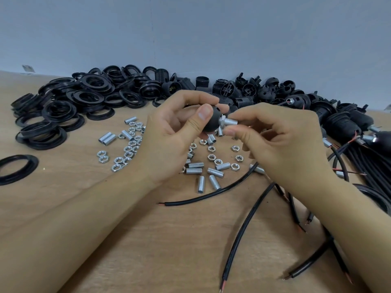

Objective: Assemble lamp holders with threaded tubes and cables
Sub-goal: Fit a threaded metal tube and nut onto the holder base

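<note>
Head view: left hand (173, 132) grips black cap (213, 121); right hand (281, 140) pinches threaded tube (230, 122); nuts (129, 149), rings (59, 111) around.

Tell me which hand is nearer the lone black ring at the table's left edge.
Left. The left hand is right of the ring, above the nuts; the right hand is farther right.

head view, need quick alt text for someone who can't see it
Above a wooden table, the left hand holds a black lamp holder cap while the right hand pinches a threaded tube sticking out of it through a nut. Loose nuts and tubes, black rings and cables lie around.
</note>
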`<action>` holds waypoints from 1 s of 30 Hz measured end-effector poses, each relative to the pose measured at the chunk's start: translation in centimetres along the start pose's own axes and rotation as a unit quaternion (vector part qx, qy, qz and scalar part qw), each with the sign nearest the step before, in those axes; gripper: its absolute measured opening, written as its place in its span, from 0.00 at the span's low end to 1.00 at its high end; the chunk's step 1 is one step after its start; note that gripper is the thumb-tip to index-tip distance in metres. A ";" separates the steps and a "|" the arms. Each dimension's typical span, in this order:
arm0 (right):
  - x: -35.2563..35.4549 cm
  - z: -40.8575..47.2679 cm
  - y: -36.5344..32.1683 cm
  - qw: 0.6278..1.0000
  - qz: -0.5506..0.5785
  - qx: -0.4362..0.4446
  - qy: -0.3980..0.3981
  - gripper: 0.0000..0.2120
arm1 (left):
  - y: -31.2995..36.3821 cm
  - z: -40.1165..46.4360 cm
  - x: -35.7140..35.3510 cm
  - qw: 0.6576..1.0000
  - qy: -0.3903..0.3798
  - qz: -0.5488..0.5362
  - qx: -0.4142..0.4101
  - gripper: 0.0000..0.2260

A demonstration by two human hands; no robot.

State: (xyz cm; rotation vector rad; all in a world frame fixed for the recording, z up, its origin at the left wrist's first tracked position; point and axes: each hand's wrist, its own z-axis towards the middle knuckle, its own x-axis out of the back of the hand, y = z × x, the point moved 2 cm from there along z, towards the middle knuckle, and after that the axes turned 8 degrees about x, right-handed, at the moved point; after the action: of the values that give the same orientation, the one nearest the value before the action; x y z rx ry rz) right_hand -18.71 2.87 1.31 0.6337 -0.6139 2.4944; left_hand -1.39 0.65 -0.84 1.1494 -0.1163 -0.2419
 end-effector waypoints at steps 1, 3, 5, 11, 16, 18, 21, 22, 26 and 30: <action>0.0 0.0 0.0 1.000 0.015 -0.010 0.009 0.06 | 0.0 0.0 0.0 1.000 0.001 -0.008 0.004 0.09; 0.0 0.0 0.0 1.000 0.021 -0.011 0.010 0.06 | -0.2 0.1 0.0 1.000 -0.001 -0.026 0.013 0.09; -0.2 -0.1 -0.1 1.000 0.012 -0.006 0.005 0.05 | -0.3 0.1 0.1 0.999 -0.004 -0.044 0.023 0.08; -1.0 -0.3 0.1 0.996 0.027 -0.082 -0.028 0.17 | -0.5 0.1 0.2 0.997 -0.033 -0.065 0.026 0.07; -1.5 -0.2 0.3 0.971 0.121 -0.207 -0.026 0.22 | -0.5 0.4 0.2 0.996 -0.016 -0.087 0.031 0.07; -1.3 0.0 0.1 0.976 0.124 -0.176 -0.037 0.11 | -0.5 0.6 0.4 0.993 -0.002 -0.112 0.039 0.07; -1.1 0.0 0.3 0.985 0.107 -0.129 -0.044 0.04 | -0.7 0.6 0.4 0.992 -0.002 -0.111 0.052 0.07; -1.2 0.0 0.3 0.986 0.101 -0.127 -0.047 0.04 | -0.8 0.5 0.3 0.993 -0.006 -0.107 0.054 0.07; -1.4 -0.2 0.2 0.970 0.136 -0.199 -0.041 0.22 | -0.8 0.4 0.2 0.994 -0.018 -0.091 0.048 0.07; -1.6 -0.2 -0.1 0.972 0.132 -0.183 -0.060 0.11 | -0.6 0.6 0.4 0.993 -0.008 -0.109 0.051 0.07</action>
State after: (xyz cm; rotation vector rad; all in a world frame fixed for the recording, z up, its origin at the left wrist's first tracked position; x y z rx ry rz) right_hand -17.48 2.52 0.34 0.5931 -1.2419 2.4929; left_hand -1.18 -0.22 -1.14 1.2621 -0.0166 -0.4423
